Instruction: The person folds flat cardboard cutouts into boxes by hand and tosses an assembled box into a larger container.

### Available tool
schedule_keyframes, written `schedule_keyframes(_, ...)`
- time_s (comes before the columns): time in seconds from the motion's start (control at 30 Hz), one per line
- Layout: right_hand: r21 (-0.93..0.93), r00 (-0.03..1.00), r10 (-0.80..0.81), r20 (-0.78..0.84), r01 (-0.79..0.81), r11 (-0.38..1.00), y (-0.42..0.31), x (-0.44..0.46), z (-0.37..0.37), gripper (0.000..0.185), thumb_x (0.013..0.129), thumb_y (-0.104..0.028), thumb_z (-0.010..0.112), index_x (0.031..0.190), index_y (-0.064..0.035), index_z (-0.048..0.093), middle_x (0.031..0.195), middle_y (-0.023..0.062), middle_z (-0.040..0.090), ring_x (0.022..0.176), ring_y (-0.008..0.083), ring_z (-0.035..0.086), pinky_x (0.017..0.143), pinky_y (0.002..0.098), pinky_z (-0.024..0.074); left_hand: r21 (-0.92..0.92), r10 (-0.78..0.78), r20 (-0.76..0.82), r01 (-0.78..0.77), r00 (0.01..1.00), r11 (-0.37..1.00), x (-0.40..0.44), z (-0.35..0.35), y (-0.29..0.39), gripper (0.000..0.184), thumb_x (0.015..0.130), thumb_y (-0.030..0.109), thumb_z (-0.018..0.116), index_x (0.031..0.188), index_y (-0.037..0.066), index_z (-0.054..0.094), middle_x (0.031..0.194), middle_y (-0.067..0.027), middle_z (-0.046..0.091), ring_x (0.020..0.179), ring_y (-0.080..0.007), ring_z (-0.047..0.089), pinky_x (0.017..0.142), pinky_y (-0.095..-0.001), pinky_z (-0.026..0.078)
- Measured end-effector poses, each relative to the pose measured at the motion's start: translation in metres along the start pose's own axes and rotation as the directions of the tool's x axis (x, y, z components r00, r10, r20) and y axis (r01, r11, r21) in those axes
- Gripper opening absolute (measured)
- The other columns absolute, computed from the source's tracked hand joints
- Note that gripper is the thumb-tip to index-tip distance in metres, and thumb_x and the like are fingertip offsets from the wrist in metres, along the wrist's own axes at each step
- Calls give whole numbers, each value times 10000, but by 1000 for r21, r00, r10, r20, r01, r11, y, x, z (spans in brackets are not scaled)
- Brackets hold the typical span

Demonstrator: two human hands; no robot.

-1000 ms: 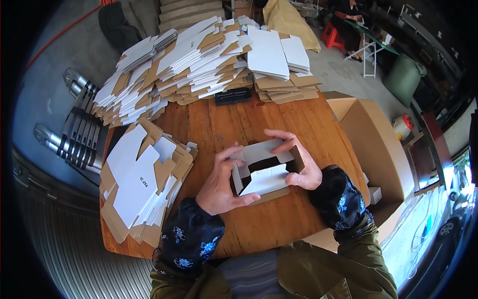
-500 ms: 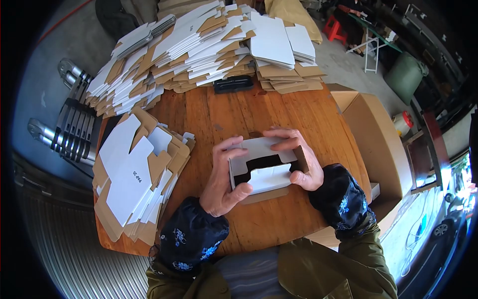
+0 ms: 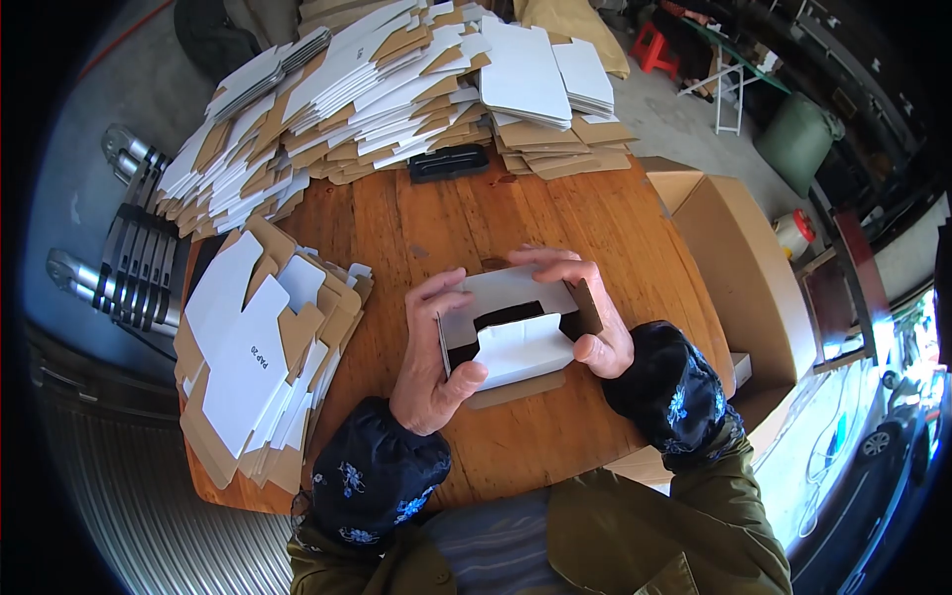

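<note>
A small white cardboard box (image 3: 520,347) with brown inner faces sits between my two hands over the wooden table (image 3: 397,233). Its white front flap stands partly folded toward the far panel, with a dark gap between them. My left hand (image 3: 428,362) grips the left end, thumb by the near corner and fingers over the far edge. On the opposite end, my right hand (image 3: 601,322) is wrapped around the side, beside a raised brown side flap (image 3: 585,309). A brown flap sticks out under the near side.
Flat box blanks (image 3: 260,342) lie in a pile on the left. Larger stacks of blanks (image 3: 377,94) line the far edge, near a black tray (image 3: 448,163). A big open carton (image 3: 749,268) stands at the table's right side. A folded ladder (image 3: 139,248) leans at left.
The box's front flap has swung a little toward the far panel, so the dark gap is narrower. Both hands keep their hold. The whole view has shifted slightly.
</note>
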State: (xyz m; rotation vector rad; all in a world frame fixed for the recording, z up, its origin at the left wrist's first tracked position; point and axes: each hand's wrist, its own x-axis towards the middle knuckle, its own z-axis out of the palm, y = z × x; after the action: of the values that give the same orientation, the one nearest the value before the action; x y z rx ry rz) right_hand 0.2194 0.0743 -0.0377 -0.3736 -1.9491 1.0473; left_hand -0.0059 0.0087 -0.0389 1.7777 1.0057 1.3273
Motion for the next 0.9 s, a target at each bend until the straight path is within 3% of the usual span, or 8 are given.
schedule_keyframes(0.17,52,997,-74,-8,74,996,5,1,0,773,923,-665,448,1343,-25,342,1419,281,396,1364,419,340,1123,515,239,-92,-1,-27,-2,1000,996,-1,2,-3,706,885,595,581,1267,38,376,1395,-201,293,1327,-332,317,1097,-484,294)
schedule_keyframes(0.27,54,999,-49,9,48,997,1,1,-1,685,952,-563,481,1346,-23,337,1425,279,397,1386,433,313,1130,521,228,-81,-14,-48,10,999,997,-2,3,-1,624,894,498,605,1238,23,393,1396,-207,288,1368,-357,274,1112,-502,258)
schedule_keyframes(0.33,29,1000,-19,15,18,999,-2,2,-1,572,945,-444,536,1301,-32,359,1420,273,405,1393,442,303,1133,523,225,23,53,-81,-51,995,998,-3,4,-3,575,893,436,620,1212,8,408,1401,-213,284,1395,-378,241,1122,-518,230)
schedule_keyframes(0.47,20,1000,20,4,-20,1000,-4,1,1,400,888,-250,626,1163,-56,410,1407,257,426,1401,449,294,1136,524,224,56,85,-10,-85,996,995,0,0,4,557,874,438,664,1126,-20,473,1382,-222,315,1409,-410,214,1124,-541,208)
schedule_keyframes(0.57,9,1000,23,10,-23,1000,-6,2,2,311,867,-221,655,1035,-63,448,1384,245,450,1390,451,309,1123,528,246,150,73,29,-76,997,986,1,-2,5,571,860,467,684,1079,-29,505,1357,-218,352,1397,-417,227,1115,-539,232)
schedule_keyframes(0.73,-111,999,3,52,3,994,-10,5,-3,335,892,-343,640,956,-51,488,1348,243,479,1355,457,352,1094,530,288,294,99,85,-120,991,948,3,-2,6,632,843,529,692,1093,-23,511,1318,-206,406,1348,-422,294,1090,-540,280)
schedule_keyframes(0.83,-112,998,10,58,-4,994,-10,5,-4,424,900,-447,623,957,-49,490,1338,244,485,1344,456,365,1088,528,299,221,154,39,-159,987,962,2,-1,-4,693,829,570,691,1162,-2,485,1287,-201,440,1301,-415,352,1081,-537,296)
schedule_keyframes(0.9,-124,997,8,74,1,992,-9,4,-5,477,898,-498,615,984,-44,498,1342,243,481,1341,452,368,1085,528,303,188,119,11,-119,993,975,0,0,-6,760,840,649,615,1220,17,430,1287,-203,444,1315,-399,351,1090,-527,286)
